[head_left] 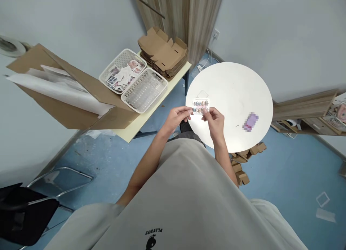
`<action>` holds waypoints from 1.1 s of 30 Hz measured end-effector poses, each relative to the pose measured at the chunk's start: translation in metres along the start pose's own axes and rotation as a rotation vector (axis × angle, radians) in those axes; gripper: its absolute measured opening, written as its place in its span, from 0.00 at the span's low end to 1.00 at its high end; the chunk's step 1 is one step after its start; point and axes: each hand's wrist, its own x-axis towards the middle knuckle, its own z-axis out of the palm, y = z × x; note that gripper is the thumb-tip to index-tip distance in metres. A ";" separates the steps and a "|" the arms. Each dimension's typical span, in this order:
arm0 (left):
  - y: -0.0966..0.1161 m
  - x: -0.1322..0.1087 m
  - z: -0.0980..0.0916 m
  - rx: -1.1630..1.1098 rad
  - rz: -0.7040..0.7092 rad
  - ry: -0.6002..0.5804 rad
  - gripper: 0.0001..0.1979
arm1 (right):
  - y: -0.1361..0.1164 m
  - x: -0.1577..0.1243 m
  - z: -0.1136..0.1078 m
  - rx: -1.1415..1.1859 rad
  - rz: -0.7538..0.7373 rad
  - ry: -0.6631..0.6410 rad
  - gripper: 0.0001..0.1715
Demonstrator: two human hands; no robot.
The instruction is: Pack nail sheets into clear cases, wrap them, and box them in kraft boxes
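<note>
Pack in hand looks partway handled: the clear pack (200, 105) is up between both hands over the near-left part of the round white table (243, 88), with two rows of shiny coloured pieces in it. Rows look filled where visible; the right thumb hides part of the lower one, so no full count. Can't tell if it has a cover or if that's closed. Left hand (177, 117): thumb and index nearly together, pinching the pack's left edge, other fingers curled. Right hand (214, 122): thumb pressed on the lower right of the pack, fingers bent behind it, so closed on it too. A thin clear outline (202, 94) shows just beyond the pack; too faint to identify. Supply side looks well stocked, so I'd judge plenty of the same is left; how many packs are finished, can't tell. Containers, on the yellow side table (129, 133): far white basket (112, 63) has loose printed cards (123, 76) in a jumble; near white basket (155, 98), touching it, has clear plastic trays (140, 90) lying in rows. Just beyond them, a stack of flattened cardboard (164, 53). Big open carton (121, 116) at left has white sheets (58, 90) sticking out; its bottom is hidden.
</note>
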 end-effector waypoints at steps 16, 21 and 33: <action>0.018 -0.014 0.000 0.006 0.154 0.050 0.18 | -0.027 -0.025 0.011 -0.081 -0.065 0.001 0.22; 0.018 -0.011 -0.012 0.007 0.169 0.110 0.17 | -0.024 -0.017 0.025 -0.083 -0.121 0.033 0.22; 0.020 0.005 -0.037 -0.001 0.175 0.183 0.11 | -0.019 0.002 0.057 -0.205 -0.108 0.020 0.26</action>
